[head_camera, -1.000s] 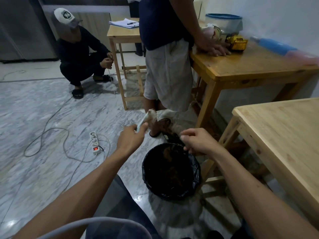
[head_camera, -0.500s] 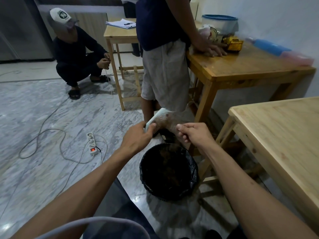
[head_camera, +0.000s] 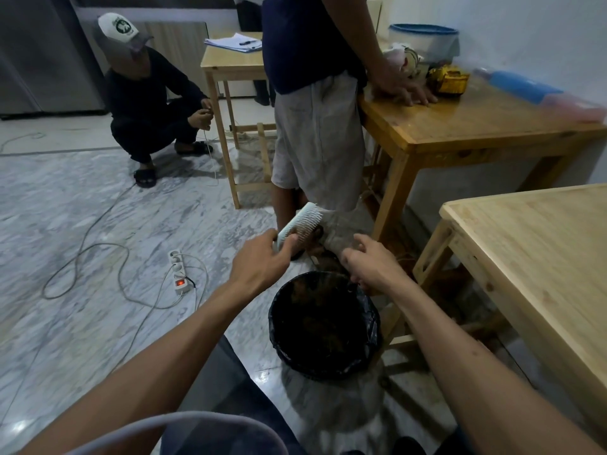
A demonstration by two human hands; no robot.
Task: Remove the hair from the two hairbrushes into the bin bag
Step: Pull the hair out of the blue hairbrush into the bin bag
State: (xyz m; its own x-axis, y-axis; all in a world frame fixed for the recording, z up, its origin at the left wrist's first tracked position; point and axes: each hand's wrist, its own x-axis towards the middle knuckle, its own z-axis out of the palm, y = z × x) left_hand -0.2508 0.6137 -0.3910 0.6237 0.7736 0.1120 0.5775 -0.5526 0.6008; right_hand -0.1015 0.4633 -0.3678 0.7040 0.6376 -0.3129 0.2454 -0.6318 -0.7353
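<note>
Hairbrush (head_camera: 300,224) gripped in left hand (head_camera: 259,267), above bin bag (head_camera: 323,326). Right hand (head_camera: 371,267) pinches closed near bristles; hair in it unclear. Step: stripping. Next: drop pull into bag.

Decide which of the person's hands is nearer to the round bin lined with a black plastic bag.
Right. The right hand hovers just over the black-lined bin's far rim. The left hand sits farther up and left, its grip closed on the pale hairbrush.

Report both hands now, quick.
Left hand: closed on the hairbrush.
Right hand: fingers curled; whether they hold hair cannot be told.
</note>
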